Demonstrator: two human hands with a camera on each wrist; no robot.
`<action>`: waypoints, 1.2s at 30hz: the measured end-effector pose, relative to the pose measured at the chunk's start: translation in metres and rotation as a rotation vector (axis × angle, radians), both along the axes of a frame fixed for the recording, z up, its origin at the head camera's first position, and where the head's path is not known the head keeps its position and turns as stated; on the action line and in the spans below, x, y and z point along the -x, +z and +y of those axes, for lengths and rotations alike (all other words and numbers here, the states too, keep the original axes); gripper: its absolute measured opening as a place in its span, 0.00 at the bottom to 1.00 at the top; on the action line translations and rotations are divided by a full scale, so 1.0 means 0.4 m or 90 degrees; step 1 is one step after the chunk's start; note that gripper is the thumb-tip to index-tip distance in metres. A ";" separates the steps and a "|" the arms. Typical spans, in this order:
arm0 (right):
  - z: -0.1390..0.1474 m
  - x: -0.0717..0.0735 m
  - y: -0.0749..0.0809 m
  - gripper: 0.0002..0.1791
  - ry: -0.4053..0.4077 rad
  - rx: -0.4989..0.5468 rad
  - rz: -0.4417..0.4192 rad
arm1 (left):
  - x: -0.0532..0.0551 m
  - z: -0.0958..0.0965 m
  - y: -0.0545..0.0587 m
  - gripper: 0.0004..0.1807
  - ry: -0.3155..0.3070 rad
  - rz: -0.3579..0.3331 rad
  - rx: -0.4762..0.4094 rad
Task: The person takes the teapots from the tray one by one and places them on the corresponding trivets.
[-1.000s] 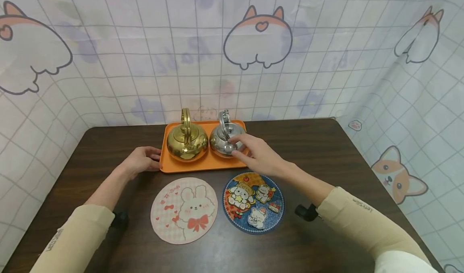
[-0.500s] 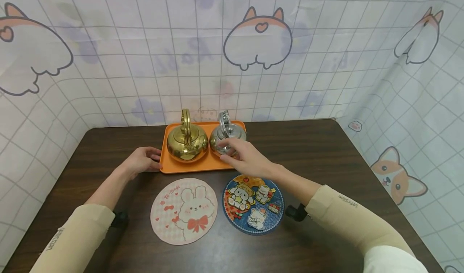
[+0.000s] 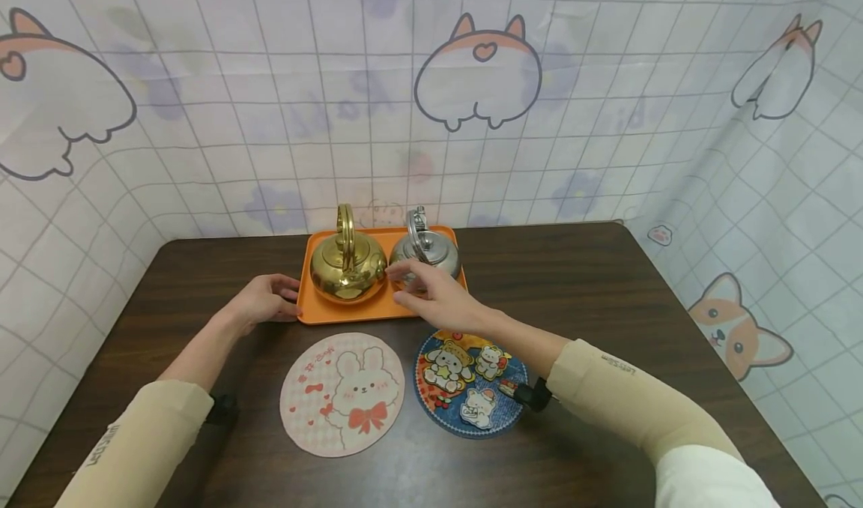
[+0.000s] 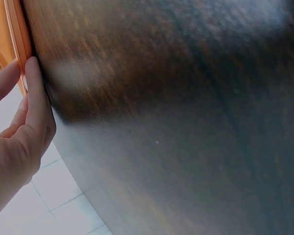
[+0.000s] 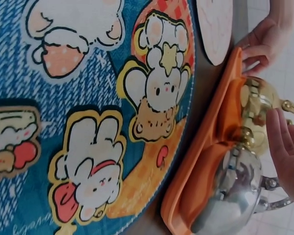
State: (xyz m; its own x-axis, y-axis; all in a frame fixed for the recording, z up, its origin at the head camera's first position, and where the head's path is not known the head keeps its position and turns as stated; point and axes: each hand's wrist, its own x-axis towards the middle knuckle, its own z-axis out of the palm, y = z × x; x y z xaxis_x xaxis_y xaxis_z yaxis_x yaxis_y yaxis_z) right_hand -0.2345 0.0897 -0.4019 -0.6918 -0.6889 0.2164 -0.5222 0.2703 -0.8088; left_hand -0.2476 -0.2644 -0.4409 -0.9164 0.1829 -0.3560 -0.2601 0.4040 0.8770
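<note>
A gold kettle [image 3: 347, 268] and a silver kettle [image 3: 434, 252] stand side by side on an orange tray [image 3: 337, 315] at the back of the table. My left hand [image 3: 259, 300] grips the tray's left edge; in the left wrist view the thumb and a finger [image 4: 35, 81] meet at its rim [image 4: 20, 34]. My right hand [image 3: 438, 296] hovers before the silver kettle, hiding part of its body, and its fingertips come close to the gold kettle's right side. In the right wrist view this hand [image 5: 290, 156] has loosely extended fingers and holds nothing.
Two round mats lie in front of the tray: a pink one [image 3: 342, 395] with a rabbit and a blue one [image 3: 499, 410] with cartoon animals, partly under my right forearm. A patterned cloth [image 3: 377, 118] hangs behind and around the dark wooden table [image 3: 573, 283].
My right hand has moved left across the front of the silver kettle toward the gold one. My left hand stays at the tray's edge, and both kettles stand where they were.
</note>
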 end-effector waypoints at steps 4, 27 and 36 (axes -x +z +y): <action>-0.018 0.004 -0.007 0.23 -0.004 0.024 -0.034 | -0.002 0.000 0.003 0.33 -0.001 -0.006 -0.001; -0.142 0.026 -0.056 0.26 -0.040 0.098 -0.075 | 0.000 0.004 -0.011 0.35 -0.001 -0.008 0.028; -0.173 0.034 -0.076 0.26 -0.066 0.113 -0.058 | -0.006 0.008 -0.011 0.34 -0.005 0.005 0.026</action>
